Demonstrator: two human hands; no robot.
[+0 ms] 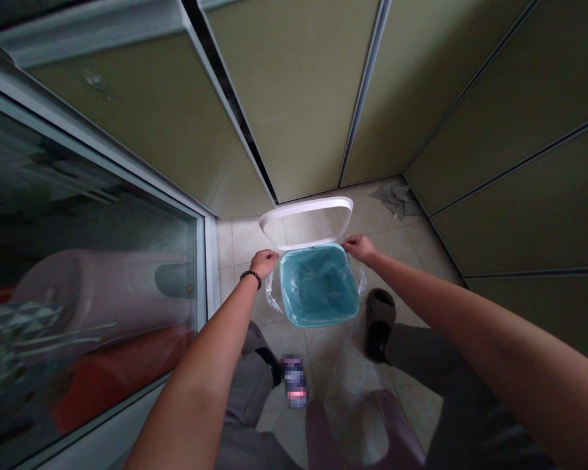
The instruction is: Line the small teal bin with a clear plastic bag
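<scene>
A teal trash bin (pixel 318 290) stands on the tiled floor between my feet, lined with a clear plastic bag (pixel 273 297) whose loose loops hang outside on both sides. Its white rim ring (pixel 306 207) is tipped up at the back edge. At the back left corner, my left hand (pixel 264 262), with a dark bead bracelet on the wrist, pinches the bag's edge. My right hand (pixel 359 248) has its fingers closed on the bag at the back right corner. The fingertips are small and partly hidden in this view.
Cabinet doors (pixel 298 98) rise behind the bin and along the right. A glass sliding door (pixel 102 281) borders the left. A grey cloth (pixel 396 199) lies in the far corner. A pixelated small item (pixel 294 382) and a mauve plastic piece (pixel 396 427) are near my legs.
</scene>
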